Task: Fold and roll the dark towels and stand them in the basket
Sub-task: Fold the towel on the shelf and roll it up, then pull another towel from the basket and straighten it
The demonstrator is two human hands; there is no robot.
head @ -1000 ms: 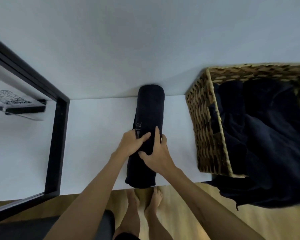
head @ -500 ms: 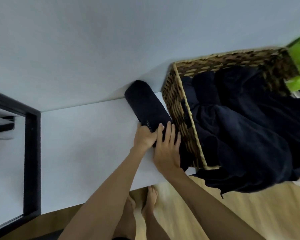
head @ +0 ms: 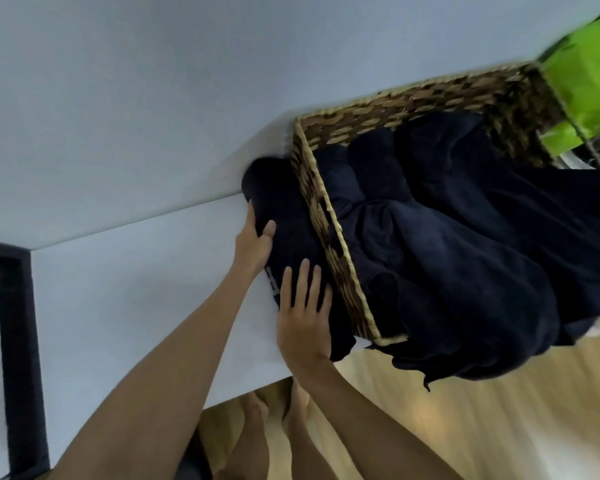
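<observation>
Two hands on a rolled dark towel beside the basket.

The right hand (head: 303, 327) lies flat on the near part of the rolled towel (head: 284, 216), fingers straight. Farther on, the left hand (head: 255, 242) curls round its left side. The roll lies on the white table (head: 125, 292), touching the woven basket (head: 329, 237) full of dark towels (head: 465, 254).

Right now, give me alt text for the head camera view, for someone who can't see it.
Two bare hands hold a rolled dark towel on a white table, the left hand gripping its side and the right hand laid flat on it, beside a woven basket. Loose dark towels fill the basket and spill over its near edge.
</observation>
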